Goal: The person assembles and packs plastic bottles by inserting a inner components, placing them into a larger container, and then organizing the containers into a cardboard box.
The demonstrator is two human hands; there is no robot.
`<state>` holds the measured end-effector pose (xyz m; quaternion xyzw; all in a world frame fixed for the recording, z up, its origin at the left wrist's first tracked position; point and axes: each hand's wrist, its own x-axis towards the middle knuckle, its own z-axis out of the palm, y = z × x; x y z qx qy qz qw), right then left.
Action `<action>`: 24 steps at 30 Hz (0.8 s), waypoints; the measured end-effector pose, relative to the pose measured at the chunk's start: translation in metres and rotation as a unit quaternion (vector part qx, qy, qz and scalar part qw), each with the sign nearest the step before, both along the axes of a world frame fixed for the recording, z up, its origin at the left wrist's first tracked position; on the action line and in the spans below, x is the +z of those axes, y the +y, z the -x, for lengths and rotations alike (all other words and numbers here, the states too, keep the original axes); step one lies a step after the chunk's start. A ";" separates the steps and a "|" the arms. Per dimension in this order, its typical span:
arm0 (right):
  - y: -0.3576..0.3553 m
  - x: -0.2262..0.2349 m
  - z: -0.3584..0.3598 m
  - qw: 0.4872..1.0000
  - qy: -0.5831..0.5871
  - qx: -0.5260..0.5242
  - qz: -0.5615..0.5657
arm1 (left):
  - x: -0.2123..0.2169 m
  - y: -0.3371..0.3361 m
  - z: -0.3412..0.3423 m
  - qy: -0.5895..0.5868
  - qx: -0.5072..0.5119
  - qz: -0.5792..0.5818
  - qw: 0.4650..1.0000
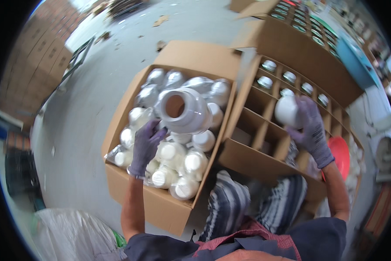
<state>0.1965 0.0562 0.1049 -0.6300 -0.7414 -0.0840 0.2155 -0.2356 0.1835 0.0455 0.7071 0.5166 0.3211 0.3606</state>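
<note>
Well apart, a person's two gloved hands work over a pair of open cardboard ctns. set side by side on a grey floor [82,143]. R. hand [311,126], in a grey-purple glove, is closed round a white container [286,112], held over the divided ctn. [265,167] amid its cardboard cells. L. hand [145,145], gloved likewise, is over the other ctn. [156,213], fingers partly spread, just beside a white roll [196,108] w/ a brown core; whether they touch it, or anything under it, can't tell. Roll sits tilted above a load of white bottles [171,152] in clear, shiny wrap, approx. filling that ctn. Several cells of the divided ctn., mostly toward its far side, hold silver-topped containers [265,81]; nearer cells show bare cardboard.

Also in view: a red bowl-like item [338,158] just beside R. forearm; a blue tub [356,61], upper rt.; lidded jars [278,16] in rows beyond the divided ctn.; stacked boxes [43,56], far lt.; and a whitish plastic sack [73,235], lower lt. Person wears dark sleeves [160,248], a red-checked apron [269,238] and striped trousers [226,200], legs btwn. the ctns. and the lower edge. Surroundings at far rt. too blurred to ID.
</note>
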 end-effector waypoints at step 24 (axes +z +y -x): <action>-0.284 -0.068 0.077 0.930 0.346 0.100 -0.069 | -0.029 -0.273 -0.195 -0.192 -0.348 0.123 0.909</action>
